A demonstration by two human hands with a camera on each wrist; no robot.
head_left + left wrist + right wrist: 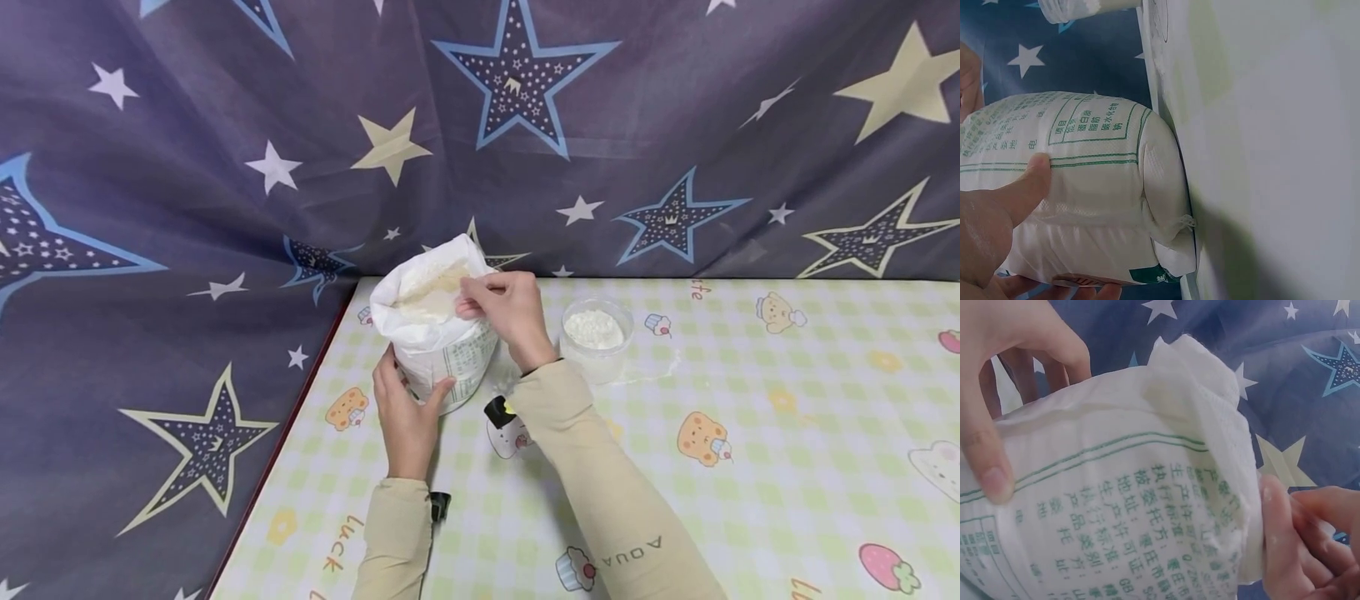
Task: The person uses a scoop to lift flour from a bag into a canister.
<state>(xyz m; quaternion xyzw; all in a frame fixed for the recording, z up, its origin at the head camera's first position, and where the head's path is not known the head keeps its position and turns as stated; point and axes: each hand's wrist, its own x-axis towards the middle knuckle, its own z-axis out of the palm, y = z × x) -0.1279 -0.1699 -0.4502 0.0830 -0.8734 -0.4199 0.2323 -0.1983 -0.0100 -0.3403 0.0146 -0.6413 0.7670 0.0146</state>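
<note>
A white flour bag [450, 367] with green print stands at the back left of the table, its mouth folded open over pale powder [427, 300]. My left hand [407, 408] grips its lower side, the thumb [1032, 184] on the printed face and the other fingers round the far side. At the right of the mouth is my right hand [513, 312], thumb and fingers drawn together over the opening. In the right wrist view its curled fingers [1282, 544] are right at the rim [1250, 512]; I cannot tell what they pinch.
A clear round tub [596, 342] heaped with white powder stands right of the bag, near my right wrist. Some powder [660, 367] is spilled on the checked tablecloth [630, 467] beside it. A dark star-patterned curtain [465, 192] hangs behind and along the left edge.
</note>
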